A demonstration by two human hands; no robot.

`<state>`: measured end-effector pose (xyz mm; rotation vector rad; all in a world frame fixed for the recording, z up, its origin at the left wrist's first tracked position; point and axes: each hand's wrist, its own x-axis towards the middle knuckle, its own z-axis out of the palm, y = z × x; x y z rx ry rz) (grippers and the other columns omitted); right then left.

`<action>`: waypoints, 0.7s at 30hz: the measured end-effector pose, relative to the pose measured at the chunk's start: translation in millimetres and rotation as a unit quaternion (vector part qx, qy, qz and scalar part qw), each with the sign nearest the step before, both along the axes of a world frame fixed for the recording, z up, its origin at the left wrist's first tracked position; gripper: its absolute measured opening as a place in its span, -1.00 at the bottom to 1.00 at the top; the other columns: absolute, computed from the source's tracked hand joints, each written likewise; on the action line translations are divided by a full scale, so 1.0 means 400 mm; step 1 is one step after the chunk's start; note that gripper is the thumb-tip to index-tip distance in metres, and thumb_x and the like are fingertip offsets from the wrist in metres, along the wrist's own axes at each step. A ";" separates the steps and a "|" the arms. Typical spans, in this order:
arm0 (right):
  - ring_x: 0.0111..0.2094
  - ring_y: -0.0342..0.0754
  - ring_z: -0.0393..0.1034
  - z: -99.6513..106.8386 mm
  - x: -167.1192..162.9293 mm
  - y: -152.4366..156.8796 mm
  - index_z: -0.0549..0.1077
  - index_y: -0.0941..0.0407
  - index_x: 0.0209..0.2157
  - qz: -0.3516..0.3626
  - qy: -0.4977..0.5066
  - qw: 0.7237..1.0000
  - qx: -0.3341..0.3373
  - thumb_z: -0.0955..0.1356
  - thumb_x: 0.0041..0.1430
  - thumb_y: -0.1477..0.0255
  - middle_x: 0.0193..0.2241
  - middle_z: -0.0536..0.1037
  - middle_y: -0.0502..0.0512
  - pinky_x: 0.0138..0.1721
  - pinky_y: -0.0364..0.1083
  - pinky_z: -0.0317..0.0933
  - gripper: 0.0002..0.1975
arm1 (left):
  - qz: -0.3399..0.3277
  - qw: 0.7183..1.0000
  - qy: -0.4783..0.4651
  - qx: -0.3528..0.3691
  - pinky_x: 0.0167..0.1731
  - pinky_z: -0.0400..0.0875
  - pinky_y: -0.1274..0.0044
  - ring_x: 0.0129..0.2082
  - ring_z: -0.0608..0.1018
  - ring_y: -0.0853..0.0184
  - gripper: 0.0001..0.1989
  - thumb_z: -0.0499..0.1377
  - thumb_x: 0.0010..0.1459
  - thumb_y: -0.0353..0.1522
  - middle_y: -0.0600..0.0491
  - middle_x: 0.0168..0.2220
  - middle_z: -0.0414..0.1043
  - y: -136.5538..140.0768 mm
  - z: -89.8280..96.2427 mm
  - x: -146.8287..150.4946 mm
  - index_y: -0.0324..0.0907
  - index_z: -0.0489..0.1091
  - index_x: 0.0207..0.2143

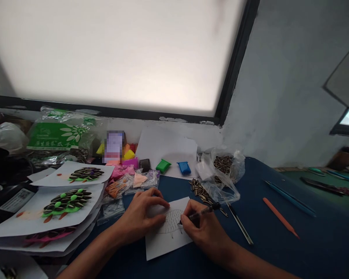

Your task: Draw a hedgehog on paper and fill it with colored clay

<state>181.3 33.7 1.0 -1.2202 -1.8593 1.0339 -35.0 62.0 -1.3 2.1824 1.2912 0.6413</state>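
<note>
**Flimsy sheet (pixel 157 248), sturdy pen (pixel 205 211)**

From where I stand, the sheet lies on the blue tabletop (pixel 267 248), under both hands. The left hand (pixel 144 213) grasps nothing, its loosely curved fingers resting on the sheet; the right hand (pixel 206 228) pinches the pen near its tip. The sheet looks light and easily creased, best steadied at its margins; the pen seems stiff and smooth, best held low.

My left hand (pixel 142 212) and my right hand (pixel 205 228) are showing bare, with slim fingers (pixel 160 202). My left forearm (pixel 96 248) and my right forearm (pixel 248 260) are going uncovered too, looking slender in outline, tapering smoothly toward each hand and showing bare down to where my view is ending.
</note>
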 end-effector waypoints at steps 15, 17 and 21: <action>-0.63 -0.20 0.06 -0.001 -0.002 -0.004 0.17 0.05 -0.50 0.000 0.016 1.000 0.002 0.29 0.16 0.41 -0.64 0.18 -0.16 -0.60 -0.18 -0.07 -0.80 | 0.010 1.000 -0.014 0.001 0.04 0.28 0.18 0.03 0.38 -0.02 -0.74 0.21 0.09 -0.25 0.02 0.00 0.39 0.004 -0.021 -0.001 0.05 0.59 -0.16; -0.63 -0.20 0.06 0.002 -0.002 -0.005 0.18 0.06 -0.50 0.004 0.014 1.000 -0.004 0.29 0.16 0.41 -0.64 0.18 -0.16 -0.59 -0.18 -0.07 -0.81 | 0.010 1.000 -0.015 -0.003 0.05 0.28 0.17 0.04 0.37 -0.04 -0.73 0.21 0.09 -0.25 0.01 0.01 0.39 0.003 -0.017 0.000 0.04 0.59 -0.15; -0.62 -0.20 0.09 0.002 0.001 -0.003 0.19 0.06 -0.50 0.005 0.016 1.000 -0.001 0.29 0.16 0.43 -0.63 0.19 -0.16 -0.58 -0.18 -0.04 -0.80 | 0.008 1.000 -0.016 -0.013 0.04 0.28 0.16 0.04 0.36 -0.04 -0.73 0.21 0.09 -0.25 0.00 0.02 0.38 0.000 -0.010 0.000 0.02 0.59 -0.15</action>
